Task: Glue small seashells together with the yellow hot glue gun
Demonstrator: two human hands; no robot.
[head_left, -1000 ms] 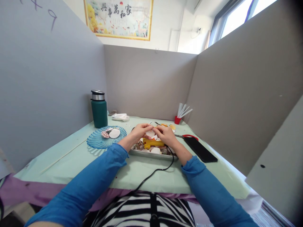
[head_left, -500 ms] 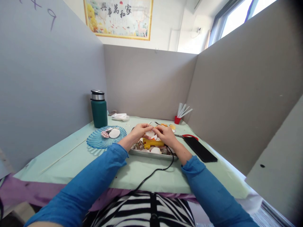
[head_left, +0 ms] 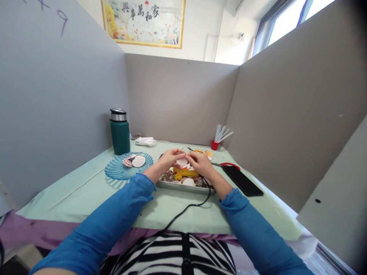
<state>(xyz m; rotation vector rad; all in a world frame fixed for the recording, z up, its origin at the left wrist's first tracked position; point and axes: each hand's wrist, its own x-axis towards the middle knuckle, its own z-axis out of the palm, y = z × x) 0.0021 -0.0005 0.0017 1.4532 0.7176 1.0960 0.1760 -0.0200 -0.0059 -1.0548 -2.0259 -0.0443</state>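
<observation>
My left hand (head_left: 169,157) and my right hand (head_left: 201,162) meet above a metal tray (head_left: 183,187) and together pinch a small white shell (head_left: 181,161) between their fingertips. Both hands are closed on it. Under them the tray holds several shells and a yellow glue gun (head_left: 185,173), whose black cord (head_left: 183,212) runs off the table toward me.
A blue glass plate (head_left: 120,173) with shells sits left of the tray, behind it a green flask (head_left: 120,132). Right of the tray lie red-handled scissors (head_left: 229,165) and a black phone (head_left: 242,181). A red cup of white sticks (head_left: 215,144) stands at the back. Partitions enclose the table.
Nothing has visibly moved; both hands stay pinched on the shell over the tray.
</observation>
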